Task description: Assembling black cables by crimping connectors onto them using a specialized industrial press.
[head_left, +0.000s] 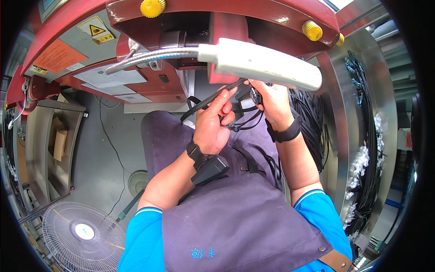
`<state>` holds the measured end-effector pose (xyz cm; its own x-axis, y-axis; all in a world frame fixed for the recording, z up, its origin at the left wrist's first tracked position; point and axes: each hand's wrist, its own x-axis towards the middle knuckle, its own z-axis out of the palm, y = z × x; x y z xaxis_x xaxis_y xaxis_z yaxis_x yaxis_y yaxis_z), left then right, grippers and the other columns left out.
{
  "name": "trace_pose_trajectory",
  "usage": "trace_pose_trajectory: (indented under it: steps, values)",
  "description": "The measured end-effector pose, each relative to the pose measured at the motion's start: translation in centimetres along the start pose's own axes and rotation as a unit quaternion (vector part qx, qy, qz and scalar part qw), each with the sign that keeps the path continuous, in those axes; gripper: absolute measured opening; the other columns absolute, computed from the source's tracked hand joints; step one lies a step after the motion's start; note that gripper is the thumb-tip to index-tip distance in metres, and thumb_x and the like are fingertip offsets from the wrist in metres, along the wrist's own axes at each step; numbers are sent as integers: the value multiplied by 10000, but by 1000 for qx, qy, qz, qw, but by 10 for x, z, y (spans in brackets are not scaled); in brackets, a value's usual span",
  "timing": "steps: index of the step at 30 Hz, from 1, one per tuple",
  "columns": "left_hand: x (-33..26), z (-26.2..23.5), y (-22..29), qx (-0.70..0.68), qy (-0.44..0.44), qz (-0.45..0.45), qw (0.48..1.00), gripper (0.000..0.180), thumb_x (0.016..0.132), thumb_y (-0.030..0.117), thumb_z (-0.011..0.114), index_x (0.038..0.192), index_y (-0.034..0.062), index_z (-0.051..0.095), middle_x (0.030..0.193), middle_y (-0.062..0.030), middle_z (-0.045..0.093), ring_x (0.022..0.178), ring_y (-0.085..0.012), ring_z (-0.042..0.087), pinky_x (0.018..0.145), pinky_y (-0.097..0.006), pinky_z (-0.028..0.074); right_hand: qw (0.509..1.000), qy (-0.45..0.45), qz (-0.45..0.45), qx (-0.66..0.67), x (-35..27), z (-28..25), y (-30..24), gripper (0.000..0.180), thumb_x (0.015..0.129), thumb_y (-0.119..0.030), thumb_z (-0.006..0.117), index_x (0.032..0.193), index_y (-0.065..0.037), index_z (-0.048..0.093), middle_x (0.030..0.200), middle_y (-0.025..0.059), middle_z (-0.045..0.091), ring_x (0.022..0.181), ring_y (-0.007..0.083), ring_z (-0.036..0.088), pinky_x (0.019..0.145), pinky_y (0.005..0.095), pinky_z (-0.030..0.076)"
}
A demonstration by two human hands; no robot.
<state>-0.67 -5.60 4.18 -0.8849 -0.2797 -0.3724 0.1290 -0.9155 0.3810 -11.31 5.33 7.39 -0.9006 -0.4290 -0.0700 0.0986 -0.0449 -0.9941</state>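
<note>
My left hand [212, 129] is closed around a thin black strap [198, 107], which slants up between its thumb and fingers toward the machine. Close to its right, my right hand [275, 105] grips a dark, shiny piece [256, 96] that looks like a buckle at the strap's end. Loose black loops hang between both hands above my lap. Just beyond the fingertips is a red belt or wheel [226, 34] of the machine, its surface blurred. The white lamp head [269, 65] hides part of the strap and the right fingertips.
A red machine [90, 27] with yellow knobs [153, 7] spans the far side; the lamp hangs on a metal gooseneck [154, 56]. Bundled black straps [308, 113] lie at right, beside a metal trough [337, 136] holding more. A fan [84, 231] stands lower left, near a metal shelf [41, 149].
</note>
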Motion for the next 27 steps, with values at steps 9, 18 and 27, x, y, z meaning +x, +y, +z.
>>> trace_pose_trajectory:
  steps: [9, 18, 27]
  values:
    - [2, -2, 1, -17, -1, 1, 1000, 187, 894, 136, 621, 1056, 47, 594, 1102, -80, 616, 625, -33, 387, 479, -176, 313, 1000, -10, 3, -9, 2, 2, -4, 128, 857, -110, 642, 944, -18, 628, 705, -34, 569, 505, -1, 431, 426, 173, 306]
    - [2, -8, -1, -32, 8, -3, 999, 180, 886, 119, 629, 1053, 62, 596, 1103, -108, 628, 621, -37, 397, 466, -184, 301, 1000, -10, 8, -2, -3, 5, -6, 91, 855, -82, 629, 917, -16, 635, 688, -31, 575, 469, 1, 419, 401, 173, 294]
    - [-14, -12, 5, -8, 2, 0, 1000, 173, 909, 150, 593, 1060, 64, 583, 1044, -37, 624, 649, -42, 392, 484, -185, 313, 1000, -23, -11, -14, -12, 8, 3, 99, 845, -104, 671, 901, -25, 648, 655, -32, 578, 442, 0, 398, 392, 171, 280]
